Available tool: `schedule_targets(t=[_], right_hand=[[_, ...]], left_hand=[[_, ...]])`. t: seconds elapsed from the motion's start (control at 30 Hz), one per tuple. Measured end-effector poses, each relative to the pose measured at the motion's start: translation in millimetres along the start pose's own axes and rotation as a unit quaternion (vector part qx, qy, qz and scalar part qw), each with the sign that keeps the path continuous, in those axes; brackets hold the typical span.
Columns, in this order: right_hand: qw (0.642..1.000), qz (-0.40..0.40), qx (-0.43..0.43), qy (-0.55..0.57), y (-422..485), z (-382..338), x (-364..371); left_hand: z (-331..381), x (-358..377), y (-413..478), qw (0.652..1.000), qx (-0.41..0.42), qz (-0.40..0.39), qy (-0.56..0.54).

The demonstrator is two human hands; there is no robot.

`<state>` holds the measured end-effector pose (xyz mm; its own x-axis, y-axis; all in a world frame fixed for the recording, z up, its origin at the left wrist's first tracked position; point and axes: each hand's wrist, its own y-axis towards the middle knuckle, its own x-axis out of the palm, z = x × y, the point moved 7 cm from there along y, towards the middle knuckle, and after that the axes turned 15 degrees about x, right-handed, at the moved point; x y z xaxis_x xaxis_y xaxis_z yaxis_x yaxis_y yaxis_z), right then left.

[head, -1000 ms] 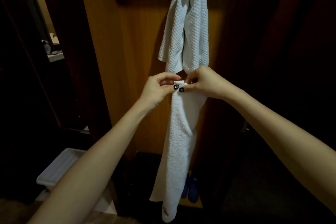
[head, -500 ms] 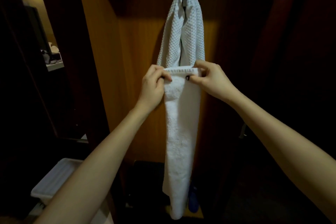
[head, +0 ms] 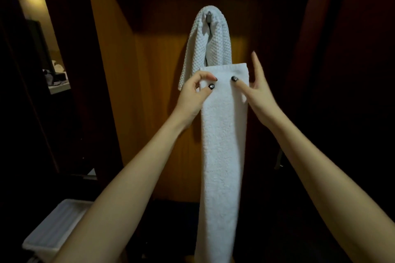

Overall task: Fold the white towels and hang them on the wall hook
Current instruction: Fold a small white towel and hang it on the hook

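The folded towel (head: 223,134) has widened flat along its top edge, left hand (head: 192,94) fingers pinching one corner, right hand (head: 259,89) thumb pinning the other, just below the waffle towel (head: 218,42) on the hook (head: 209,16); next it likely needs lifting onto that hook.

a single wide-angle camera, worn on the person's head, looks forward and a little down along both bare forearms at a wooden wall panel (head: 154,81) straight ahead. it is close: the left hand (head: 192,96) and right hand (head: 260,94) sit mid-frame at the end of outstretched arms, the white towel (head: 222,145) between them runs down to the bottom edge, and the wall hook (head: 209,16) lies upper centre. the lens (straight edges bow near the borders) also catches a white container (head: 57,224) at lower left.
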<state>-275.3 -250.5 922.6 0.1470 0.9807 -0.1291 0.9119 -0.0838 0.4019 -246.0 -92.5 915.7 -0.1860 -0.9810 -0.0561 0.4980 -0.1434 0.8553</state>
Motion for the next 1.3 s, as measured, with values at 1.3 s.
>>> schedule_targets(t=[1.3], right_hand=[[0.965,-0.095,0.141,0.201,29.7,-0.3,-17.1]], left_hand=[[-55.6,0.7,-80.6,0.973,-0.2,-0.051,-0.099]])
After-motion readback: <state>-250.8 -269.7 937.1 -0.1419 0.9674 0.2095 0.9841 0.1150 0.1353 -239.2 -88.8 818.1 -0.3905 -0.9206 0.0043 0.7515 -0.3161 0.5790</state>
